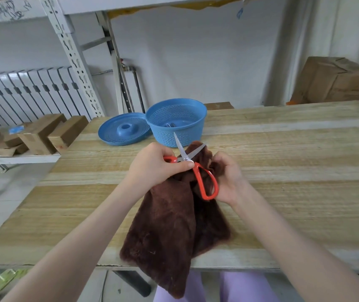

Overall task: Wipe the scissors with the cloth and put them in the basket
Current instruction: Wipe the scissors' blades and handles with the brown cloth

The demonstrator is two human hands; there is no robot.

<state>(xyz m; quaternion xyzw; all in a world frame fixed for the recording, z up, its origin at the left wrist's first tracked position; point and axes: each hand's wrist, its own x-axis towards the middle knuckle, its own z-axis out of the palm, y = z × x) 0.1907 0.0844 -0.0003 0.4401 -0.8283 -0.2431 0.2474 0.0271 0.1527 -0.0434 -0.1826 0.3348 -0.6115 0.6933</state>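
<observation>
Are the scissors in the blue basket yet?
No, the left hand grips the scissors above the table, the right hand holds the cloth, and the basket stands behind.

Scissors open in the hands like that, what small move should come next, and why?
Probably the right hand draws the cloth along a blade: the left hand holds the scissors open, and the cloth is bunched right behind them.

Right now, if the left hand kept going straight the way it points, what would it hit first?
The left hand would first press into the brown cloth bunched just past the scissors; beyond that probably the blue basket, though depth is unclear.
</observation>
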